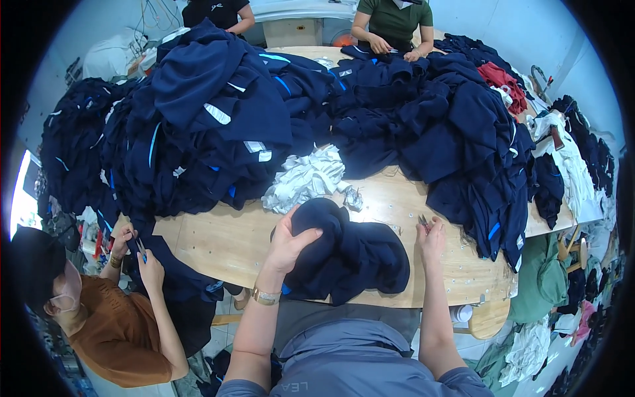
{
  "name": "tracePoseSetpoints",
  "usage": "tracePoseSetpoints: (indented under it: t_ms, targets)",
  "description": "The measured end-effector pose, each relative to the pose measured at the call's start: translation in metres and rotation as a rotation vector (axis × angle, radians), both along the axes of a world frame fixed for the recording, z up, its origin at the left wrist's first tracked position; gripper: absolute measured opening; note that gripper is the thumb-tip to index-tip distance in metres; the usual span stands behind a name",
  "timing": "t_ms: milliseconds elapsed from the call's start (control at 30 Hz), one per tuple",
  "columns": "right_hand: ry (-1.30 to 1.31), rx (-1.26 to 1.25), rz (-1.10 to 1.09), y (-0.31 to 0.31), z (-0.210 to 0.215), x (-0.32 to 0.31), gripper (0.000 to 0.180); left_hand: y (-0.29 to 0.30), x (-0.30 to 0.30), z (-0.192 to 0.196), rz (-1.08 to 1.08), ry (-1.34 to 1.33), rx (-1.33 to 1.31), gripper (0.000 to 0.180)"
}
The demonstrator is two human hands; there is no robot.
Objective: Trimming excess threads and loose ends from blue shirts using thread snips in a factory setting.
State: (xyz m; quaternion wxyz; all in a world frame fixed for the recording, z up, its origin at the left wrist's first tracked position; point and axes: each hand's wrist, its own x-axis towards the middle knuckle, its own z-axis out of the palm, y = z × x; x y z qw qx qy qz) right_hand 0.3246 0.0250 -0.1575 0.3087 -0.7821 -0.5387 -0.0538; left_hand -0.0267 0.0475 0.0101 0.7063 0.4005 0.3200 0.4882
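A navy blue garment [364, 258] lies bunched at the near edge of the table in front of me. My left hand [289, 239] grips its upper left part, the thumb on top and the other fingers hidden under the cloth. To the right of the garment, my right hand [431, 237] rests at the tabletop, closed around small thread snips [424, 222] whose tips point away from me. Just beyond the garment sits a heap of crumpled white material [305, 175], with a smaller crumpled clear piece [352, 198] beside it.
A large heap of navy garments [198, 126] rises on the left of the wooden table [211, 245]; another pile [463, 132] covers the right. At lower left a person in brown [119, 324] cuts with blue-handled scissors [141, 250]. A person in green [395, 30] works across.
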Motion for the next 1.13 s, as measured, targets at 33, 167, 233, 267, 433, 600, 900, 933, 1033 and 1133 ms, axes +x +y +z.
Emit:
tracePoseSetpoints:
  t_ms: [33, 167, 233, 267, 433, 600, 900, 933, 1033, 1133]
  targets:
    - [0.223, 0.002, -0.002, 0.002, 0.005, -0.004, 0.036, 0.000, 0.000, -0.002, 0.005, 0.000, 0.002, 0.036]
    - [1.081, 0.036, 0.150, 0.008, 0.065, -0.050, 0.028, -0.001, 0.002, -0.003, 0.000, 0.061, 0.023, 0.030]
    - [1.185, 0.034, 0.242, 0.006, 0.102, -0.081, 0.027, -0.005, 0.005, 0.003, -0.011, 0.068, 0.019, 0.029]
    - [1.284, 0.030, 0.343, 0.006, 0.118, -0.097, 0.027, -0.006, 0.004, 0.003, -0.011, 0.099, 0.057, 0.030]
    - [1.188, 0.065, 0.706, -0.003, 0.156, -0.149, 0.031, -0.007, 0.005, 0.005, -0.051, 0.197, 0.151, 0.036]
    - [0.797, 0.056, 0.739, -0.012, 0.183, -0.167, 0.036, -0.011, 0.010, 0.017, -0.028, 0.133, 0.183, 0.040]
    - [1.196, -0.113, 0.774, -0.007, 0.187, -0.170, 0.020, -0.008, 0.003, 0.021, -0.171, 0.227, 0.216, 0.052]
    - [1.196, -0.112, 0.772, -0.007, 0.187, -0.169, 0.020, -0.009, 0.004, 0.021, -0.173, 0.226, 0.216, 0.052]
    - [1.219, -0.156, 0.752, -0.007, 0.186, -0.165, 0.019, -0.012, 0.011, 0.023, -0.152, 0.161, 0.152, 0.053]
    - [1.226, -0.057, 0.656, -0.007, 0.178, -0.158, 0.025, -0.005, 0.017, 0.035, 0.102, 0.020, 0.155, 0.058]
